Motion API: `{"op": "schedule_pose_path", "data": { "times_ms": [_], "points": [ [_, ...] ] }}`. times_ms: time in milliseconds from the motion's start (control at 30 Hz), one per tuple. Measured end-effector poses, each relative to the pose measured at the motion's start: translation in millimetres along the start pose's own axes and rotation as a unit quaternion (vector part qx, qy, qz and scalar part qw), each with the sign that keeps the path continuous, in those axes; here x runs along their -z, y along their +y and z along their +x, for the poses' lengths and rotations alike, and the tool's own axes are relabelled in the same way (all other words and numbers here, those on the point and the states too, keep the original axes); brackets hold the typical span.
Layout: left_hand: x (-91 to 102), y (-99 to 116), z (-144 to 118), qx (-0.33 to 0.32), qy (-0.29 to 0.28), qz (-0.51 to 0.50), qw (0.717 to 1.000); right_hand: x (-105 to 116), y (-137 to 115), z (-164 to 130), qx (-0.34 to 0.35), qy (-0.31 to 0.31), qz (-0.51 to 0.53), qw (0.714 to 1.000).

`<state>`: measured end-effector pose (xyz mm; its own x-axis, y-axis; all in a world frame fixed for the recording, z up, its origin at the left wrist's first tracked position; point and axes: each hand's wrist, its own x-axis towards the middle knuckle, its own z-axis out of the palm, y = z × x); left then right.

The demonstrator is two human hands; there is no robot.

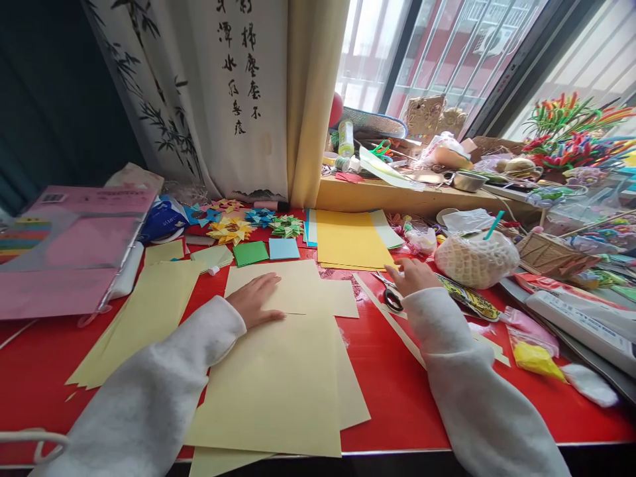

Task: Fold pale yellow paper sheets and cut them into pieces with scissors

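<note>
My left hand (256, 300) lies flat with fingers spread on pale yellow paper sheets (278, 377), near a short slit or edge line. More sheets stick out beneath, with a smaller piece (340, 298) to the right. My right hand (415, 277) is over the scissors (392, 299), near the corner of an orange-yellow paper stack (352, 238). Its fingers are bent but apart, with nothing visible in them. One black scissor handle shows; part of the scissors is hidden by the hand. A long thin paper strip (390, 318) lies beside them.
A stack of cut yellow sheets (144, 311) is at left, near a pink package (74, 252). Folded paper stars (229, 230) and green squares (250, 253) lie at the back. A net-wrapped cup with a straw (477, 258) and a bag of yellow material (536, 358) are at right.
</note>
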<state>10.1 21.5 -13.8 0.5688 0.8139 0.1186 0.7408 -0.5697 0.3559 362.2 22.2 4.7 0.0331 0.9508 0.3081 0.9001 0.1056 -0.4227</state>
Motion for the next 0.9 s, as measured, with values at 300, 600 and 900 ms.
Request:
{"op": "schedule_pose_path", "data": {
  "times_ms": [300,600,900],
  "points": [
    [-2.6,-0.3,-3.6,-0.044,0.018,0.086,0.995,-52.1,-58.0,-21.3,0.041,-0.090,0.071,0.993],
    [29.8,12.0,-3.9,-0.032,0.335,-0.170,0.926,-37.8,-66.9,-22.3,0.012,-0.070,0.332,0.941],
    [16.6,16.4,0.1,0.059,0.189,-0.395,0.897,-61.9,-98.4,-51.5,0.077,-0.249,0.382,0.887]
  ]
}}
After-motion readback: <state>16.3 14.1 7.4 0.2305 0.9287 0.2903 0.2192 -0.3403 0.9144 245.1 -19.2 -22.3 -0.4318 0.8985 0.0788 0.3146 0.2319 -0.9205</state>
